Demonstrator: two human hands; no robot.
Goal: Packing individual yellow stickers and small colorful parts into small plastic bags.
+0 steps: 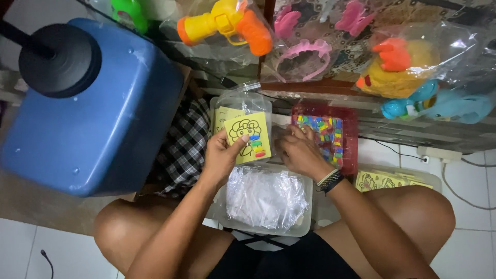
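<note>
My left hand (222, 154) holds a small yellow card (249, 137) with a black line drawing and a strip of coloured pieces, thumb pressed on its face. My right hand (299, 152), with a beaded wristband, reaches into a red tray (350, 137) full of small multicoloured pieces and seems to pinch something there. Below both hands, between my knees, a clear plastic tub (305, 219) holds crumpled clear bags. Behind the card stands a clear container (243, 103) with more yellow cards in it.
A blue plastic bin (88, 113) with a black disc on top fills the left. Bagged toys hang above: a yellow-orange gun (227, 23), pink headbands (305, 51), a yellow duck (398, 70). Another tub of yellow cards (392, 181) sits at right, beside a power strip (439, 153).
</note>
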